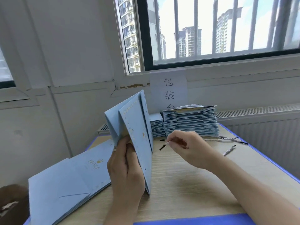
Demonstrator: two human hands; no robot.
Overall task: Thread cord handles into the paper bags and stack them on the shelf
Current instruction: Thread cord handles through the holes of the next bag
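Wood table point(186, 184): left hand point(125, 168) grips upright paper bag point(138, 127); right hand point(186, 143) beside it pinches cord point(165, 145). Likely threading step; next, steer tip in.

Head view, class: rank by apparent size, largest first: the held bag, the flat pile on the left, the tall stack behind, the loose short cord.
1. flat pile
2. held bag
3. tall stack
4. loose short cord
The first two lie nearer the camera, so their true size against the stack is unsure.
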